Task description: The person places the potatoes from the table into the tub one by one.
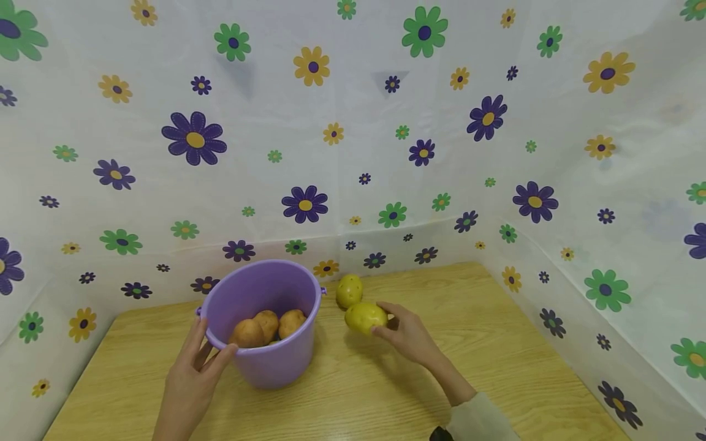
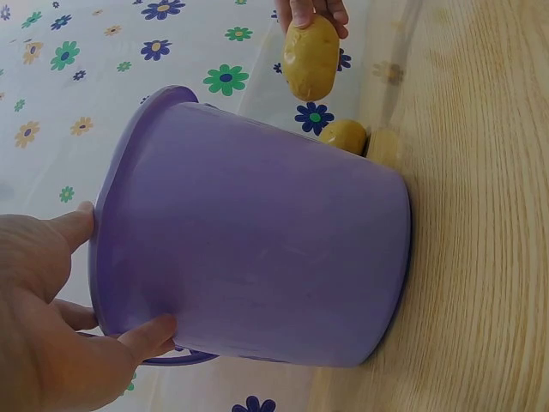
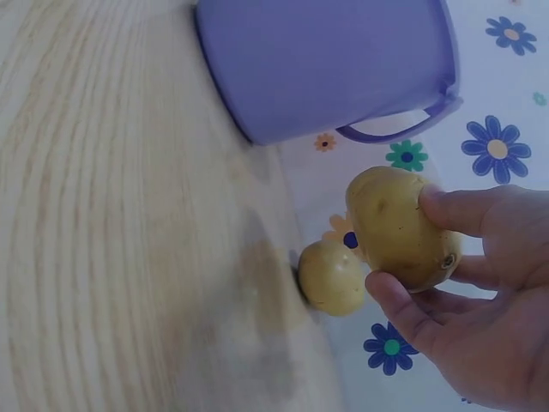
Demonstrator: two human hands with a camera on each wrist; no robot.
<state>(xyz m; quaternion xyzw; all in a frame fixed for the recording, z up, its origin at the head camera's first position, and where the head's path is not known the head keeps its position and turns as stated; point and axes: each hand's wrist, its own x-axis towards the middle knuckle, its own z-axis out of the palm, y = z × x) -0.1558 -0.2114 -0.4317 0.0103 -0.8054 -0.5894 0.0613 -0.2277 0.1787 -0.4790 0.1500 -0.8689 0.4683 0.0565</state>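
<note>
A purple plastic bucket [image 1: 276, 361] [image 2: 257, 249] [image 3: 326, 60] stands on the wooden table [image 1: 386, 392] with three brown potatoes [image 1: 267, 327] inside. My left hand [image 1: 193, 373] [image 2: 51, 326] grips its near rim, thumb on one side and fingers on the other. My right hand [image 1: 408, 334] [image 3: 463, 318] pinches a yellow potato [image 1: 365, 317] [image 2: 310, 57] [image 3: 399, 227] just right of the bucket, lifted off the table. A second yellow potato [image 1: 350, 290] [image 2: 345, 136] [image 3: 330, 276] lies on the table behind it, near the back wall.
Flower-printed white sheeting [image 1: 353, 122] walls the table at the back and on both sides. Bare wood stretches to the right of my right hand and in front of the bucket.
</note>
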